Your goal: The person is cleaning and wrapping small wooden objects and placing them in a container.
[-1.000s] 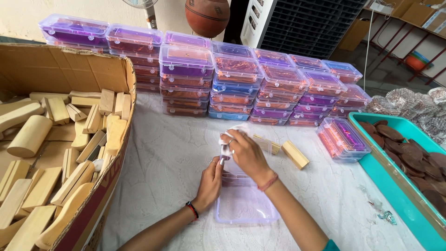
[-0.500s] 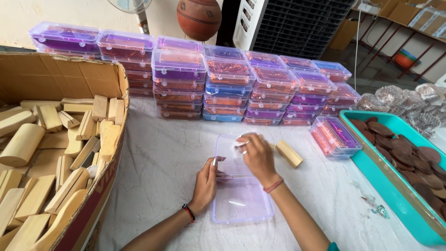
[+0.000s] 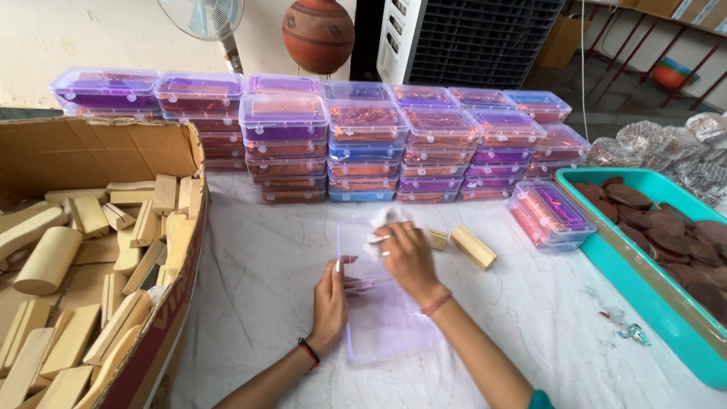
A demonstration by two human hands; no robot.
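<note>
Since the earlier frames the right hand [image 3: 409, 254] has slid from the far end of the clear plastic box [image 3: 382, 318] back toward its middle, w/ the white cloth [image 3: 379, 221] bunched under the fingers, & the view has tipped up a little. Now the right hand lies palm-down inside the open, lidless box, fingers curled round the cloth & pressing it to the box floor; grip looks closed on the cloth. The left hand [image 3: 330, 303] sits at the box's left wall, thumb & fingers pinching the rim to steady it, partly closed. The box rests on the white worktop [image 3: 257, 288] directly in front of the person, long axis running away from the body, near end toward the wrists. The right hand is the one inside it; the left only touches the edge. Just beyond the right hand, to the right, lie two small wooden blocks [image 3: 473, 247], apart from the box. Behind them stand stacks of lidded boxes [image 3: 363, 144] w/ purple, orange & blue contents, several high, in a row across the worktop. One more filled box [image 3: 549, 216] sits alone near a teal tray [image 3: 644, 288] of brown discs at right. At left, a cardboard carton [image 3: 113, 155] holds many pale wooden pieces.
</note>
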